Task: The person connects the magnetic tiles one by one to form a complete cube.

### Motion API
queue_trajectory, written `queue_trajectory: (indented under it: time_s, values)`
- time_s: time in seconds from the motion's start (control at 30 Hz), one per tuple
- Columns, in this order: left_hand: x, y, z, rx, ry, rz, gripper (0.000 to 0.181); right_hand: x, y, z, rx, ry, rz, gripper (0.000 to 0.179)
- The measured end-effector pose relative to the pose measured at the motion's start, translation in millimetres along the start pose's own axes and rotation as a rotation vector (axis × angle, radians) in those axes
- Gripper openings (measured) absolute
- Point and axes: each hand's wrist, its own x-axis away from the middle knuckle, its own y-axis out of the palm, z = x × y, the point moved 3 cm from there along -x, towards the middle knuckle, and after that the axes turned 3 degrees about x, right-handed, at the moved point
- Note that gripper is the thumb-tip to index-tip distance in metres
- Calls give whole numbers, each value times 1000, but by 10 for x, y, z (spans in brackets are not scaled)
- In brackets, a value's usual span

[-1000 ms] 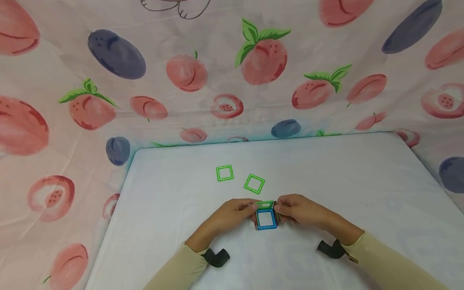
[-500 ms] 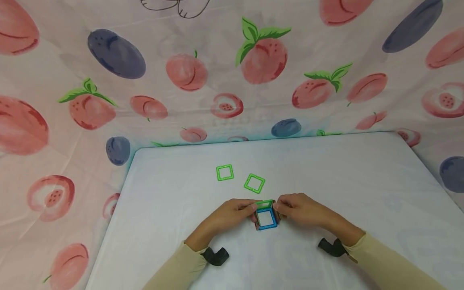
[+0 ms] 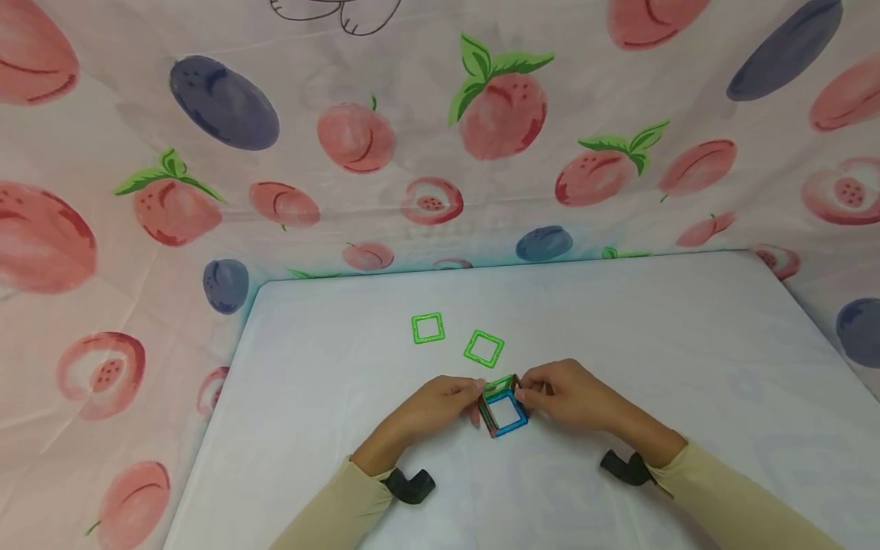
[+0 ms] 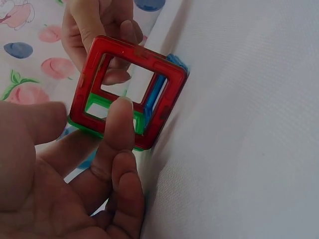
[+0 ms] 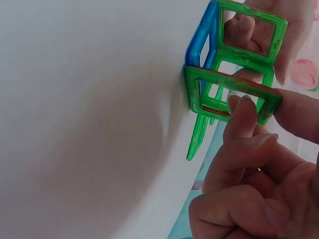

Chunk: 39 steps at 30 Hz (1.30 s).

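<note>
Head: left hand and right hand hold a small box of plastic squares low on the white table; two loose green squares lie beyond. Left wrist: fingertip on red side. Right wrist: thumb, fingers pinching green side.

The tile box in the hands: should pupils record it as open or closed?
Open: the right wrist view shows the box uncovered on its side facing the picture's top, its inside visible.
</note>
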Motion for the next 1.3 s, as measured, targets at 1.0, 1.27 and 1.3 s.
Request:
queue_trajectory:
  time_s: [1.0,1.27,1.3]
  values:
    - [1,-82,-17,36,-24,-84,26,-465,-170,108,49,-126,-130,21]
    - [3,-65,-20,32,-26,-101,34,-662,-241,103,301,-109,-11,23]
    - [3,-64,-22,33,-25,-102,35,-683,-239,101,339,-107,-11,22]
